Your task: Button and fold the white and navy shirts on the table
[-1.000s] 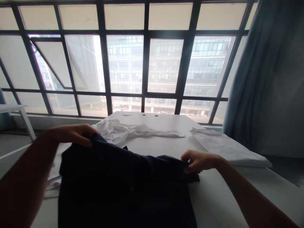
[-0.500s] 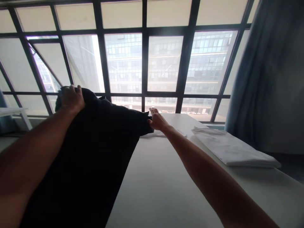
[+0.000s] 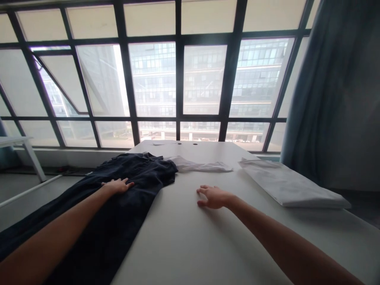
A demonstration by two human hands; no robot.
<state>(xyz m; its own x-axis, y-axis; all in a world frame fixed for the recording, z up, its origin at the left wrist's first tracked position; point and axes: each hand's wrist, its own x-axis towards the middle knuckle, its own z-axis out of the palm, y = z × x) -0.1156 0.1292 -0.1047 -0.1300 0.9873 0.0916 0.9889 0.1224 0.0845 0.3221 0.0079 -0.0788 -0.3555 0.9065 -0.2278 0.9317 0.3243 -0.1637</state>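
Observation:
A dark navy garment with a collar and short sleeves, long like a shirt dress [image 3: 139, 198], lies spread along the left side of the white table [image 3: 184, 237]. Its collar points toward the window, and part of it reaches over the table's left edge. My left hand [image 3: 118, 185] rests on the cloth with its fingers stretched out, gripping nothing. Over the bare tabletop, to the right of the garment, is my right hand [image 3: 214, 197], fingers apart and holding nothing. Whether it touches the surface I cannot tell.
A folded white cloth or bag [image 3: 291, 184] lies at the table's right edge. Beyond the garment's sleeve is a crumpled, thin white piece [image 3: 198, 164]. A blue curtain [image 3: 308, 111] hangs at right, and another white table [image 3: 14, 140] stands at left.
The garment, held up by both hands before, has come down flat onto the table. Both hands have let go; the left moved down onto the cloth, the right down and slightly right.

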